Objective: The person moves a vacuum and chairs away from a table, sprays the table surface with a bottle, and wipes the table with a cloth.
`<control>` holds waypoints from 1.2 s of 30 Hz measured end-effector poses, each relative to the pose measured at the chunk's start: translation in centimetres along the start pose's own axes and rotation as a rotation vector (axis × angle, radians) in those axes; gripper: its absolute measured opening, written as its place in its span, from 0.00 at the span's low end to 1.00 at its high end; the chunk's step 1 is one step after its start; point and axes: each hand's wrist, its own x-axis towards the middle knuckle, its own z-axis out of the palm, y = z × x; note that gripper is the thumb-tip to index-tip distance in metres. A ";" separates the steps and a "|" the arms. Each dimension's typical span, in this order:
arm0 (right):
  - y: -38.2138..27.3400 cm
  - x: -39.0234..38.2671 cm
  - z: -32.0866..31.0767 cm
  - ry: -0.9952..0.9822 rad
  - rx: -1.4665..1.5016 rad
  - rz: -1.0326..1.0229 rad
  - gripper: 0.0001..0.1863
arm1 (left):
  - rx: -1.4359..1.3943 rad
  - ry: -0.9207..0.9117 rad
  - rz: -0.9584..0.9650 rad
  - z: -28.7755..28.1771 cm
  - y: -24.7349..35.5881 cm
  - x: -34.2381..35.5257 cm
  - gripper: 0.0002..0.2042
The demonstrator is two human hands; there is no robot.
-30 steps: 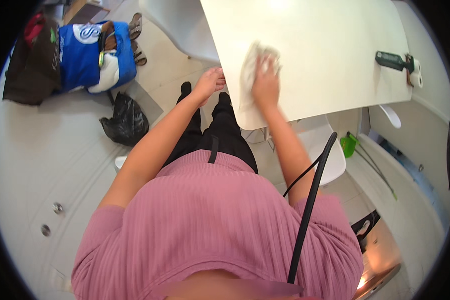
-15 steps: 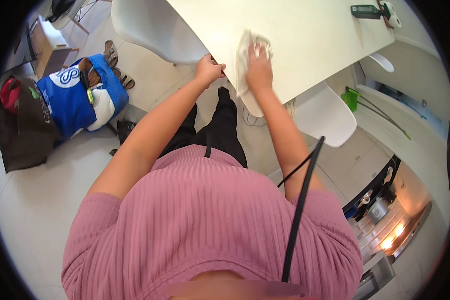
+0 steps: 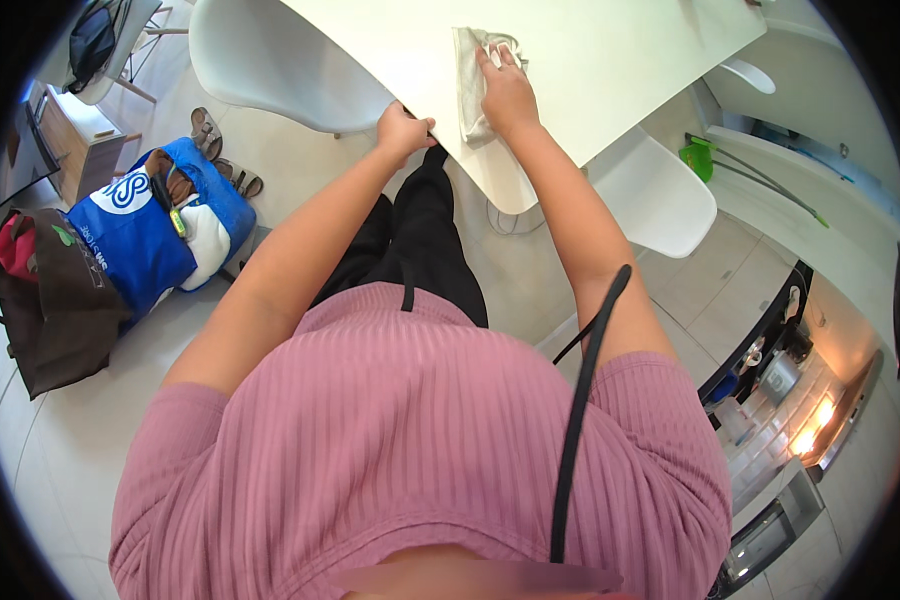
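Observation:
My right hand (image 3: 509,97) presses a crumpled off-white cloth (image 3: 473,100) onto the white table top (image 3: 610,70), its fingers bent into the fabric. The cloth lies in a long strip beside that hand, reaching toward the rounded near corner. At the table's left edge, my left hand (image 3: 403,135) is closed around the rim. Part of its fingers is hidden.
White chairs stand left (image 3: 280,70) and right (image 3: 655,195) of the table. A blue bag (image 3: 135,235), a dark brown bag (image 3: 60,320) and sandals (image 3: 206,133) are on the floor at left. A green dustpan (image 3: 698,158) sits at right.
My right hand has slid the cloth slightly farther from the near corner. My left hand stays at the table edge. The view has shifted a little, and the dark bottle at the far right is out of sight.

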 end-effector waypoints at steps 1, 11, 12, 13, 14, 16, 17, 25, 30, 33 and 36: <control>-0.2 0.0 0.2 0.003 0.036 0.023 0.36 | -0.001 0.014 -0.001 0.0 -0.4 0.1 0.16; -1.7 -2.4 -0.1 -0.089 -0.019 -0.006 0.29 | 0.005 0.036 -0.039 -0.4 0.5 -0.7 0.16; -1.5 -1.3 -0.2 -0.086 -0.027 0.015 0.29 | 0.002 0.016 -0.037 -0.3 0.2 -0.4 0.16; -1.6 -0.3 -0.2 -0.080 -0.029 0.030 0.29 | 0.013 0.018 -0.051 -0.4 0.4 -0.4 0.16; -1.6 0.1 -0.2 -0.073 -0.034 0.049 0.29 | 0.026 0.017 -0.064 -0.3 0.6 -0.4 0.15; -1.8 -3.3 -0.5 -0.162 0.054 0.092 0.29 | 0.040 0.028 -0.070 -0.4 0.7 -0.4 0.15; -2.0 -5.7 -0.7 -0.204 0.093 0.109 0.29 | 0.037 0.039 -0.062 -0.6 0.4 -0.4 0.15; 1.2 -11.5 -1.2 -0.221 -0.076 -0.042 0.37 | 0.028 0.052 -0.053 -0.1 0.2 -0.7 0.15; 5.2 0.4 -1.0 -0.028 -0.180 0.197 0.33 | 0.063 0.089 0.020 -0.3 -0.6 0.2 0.17; 4.7 5.2 -2.0 -0.048 -0.024 0.415 0.34 | 0.081 0.075 0.016 -1.2 -0.6 0.1 0.12; 3.5 0.5 -0.8 0.076 -0.023 0.284 0.32 | 1.080 -0.228 -0.086 -4.3 5.6 -0.4 0.17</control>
